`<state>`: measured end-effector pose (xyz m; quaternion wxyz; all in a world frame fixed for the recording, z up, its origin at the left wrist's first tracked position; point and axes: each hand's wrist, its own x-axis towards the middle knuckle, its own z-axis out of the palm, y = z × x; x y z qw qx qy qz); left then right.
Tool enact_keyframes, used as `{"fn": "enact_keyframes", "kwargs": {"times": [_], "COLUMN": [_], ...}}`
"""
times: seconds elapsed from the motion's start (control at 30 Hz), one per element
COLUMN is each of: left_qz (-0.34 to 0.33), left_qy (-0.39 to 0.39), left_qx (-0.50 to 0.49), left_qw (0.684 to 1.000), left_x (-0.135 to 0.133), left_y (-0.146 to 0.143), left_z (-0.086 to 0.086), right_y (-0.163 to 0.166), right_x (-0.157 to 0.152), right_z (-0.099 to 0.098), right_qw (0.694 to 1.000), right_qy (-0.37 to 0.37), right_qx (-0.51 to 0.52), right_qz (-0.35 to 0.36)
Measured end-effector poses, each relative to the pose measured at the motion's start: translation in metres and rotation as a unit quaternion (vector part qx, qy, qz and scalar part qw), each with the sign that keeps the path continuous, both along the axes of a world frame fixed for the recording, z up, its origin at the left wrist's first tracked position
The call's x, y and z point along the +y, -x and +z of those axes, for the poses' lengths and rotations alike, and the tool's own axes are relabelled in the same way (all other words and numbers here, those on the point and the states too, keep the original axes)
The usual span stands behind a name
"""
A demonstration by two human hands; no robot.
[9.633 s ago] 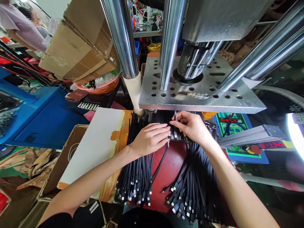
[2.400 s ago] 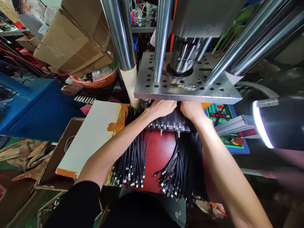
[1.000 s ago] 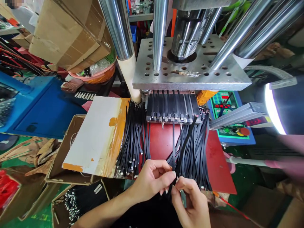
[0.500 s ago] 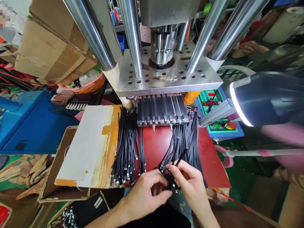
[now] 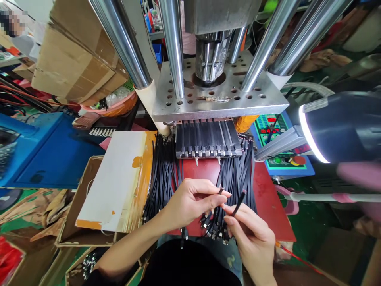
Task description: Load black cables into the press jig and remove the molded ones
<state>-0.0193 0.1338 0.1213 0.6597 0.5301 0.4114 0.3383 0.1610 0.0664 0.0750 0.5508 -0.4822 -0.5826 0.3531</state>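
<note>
Two flat black cables [image 5: 236,200] are held over the front edge of the red press bed [image 5: 269,206], one pinched in the curled left hand [image 5: 190,200], one between right hand [image 5: 253,238] fingertips, seemingly to separate them from the draped black cable bundle [image 5: 238,174].

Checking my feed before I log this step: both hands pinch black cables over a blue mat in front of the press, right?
Not quite. The mat is red, not blue, as the head view shows. The rest holds: the left hand and the right hand each pinch black cables over it, in front of the press.
</note>
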Motion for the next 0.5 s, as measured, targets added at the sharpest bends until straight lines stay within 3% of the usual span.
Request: {"fn": "enact_keyframes", "kwargs": {"times": [0.13,0.3,0.4,0.5], "left_qz": [-0.003,0.029,0.080,0.097], "left_qy": [0.059,-0.089,-0.188,-0.269], "left_qx": [-0.064,0.009,0.072,0.153], "left_qw": [0.996,0.996,0.976,0.946], "left_x": [0.002,0.021,0.057,0.106], "left_y": [-0.002,-0.004,-0.006,-0.016], "left_z": [0.002,0.016,0.015,0.001], "right_y": [0.011,0.028,0.020,-0.015], "right_x": [0.007,0.004,0.000,0.023], "right_z": [0.003,-0.007,-0.012,0.001], "right_qw": [1.000,0.998,0.981,0.945], "right_qy": [0.005,0.066,0.134,0.145], "right_qx": [0.003,-0.003,-0.019,-0.082], "right_qz": [0.018,0.017,0.136,0.281]}}
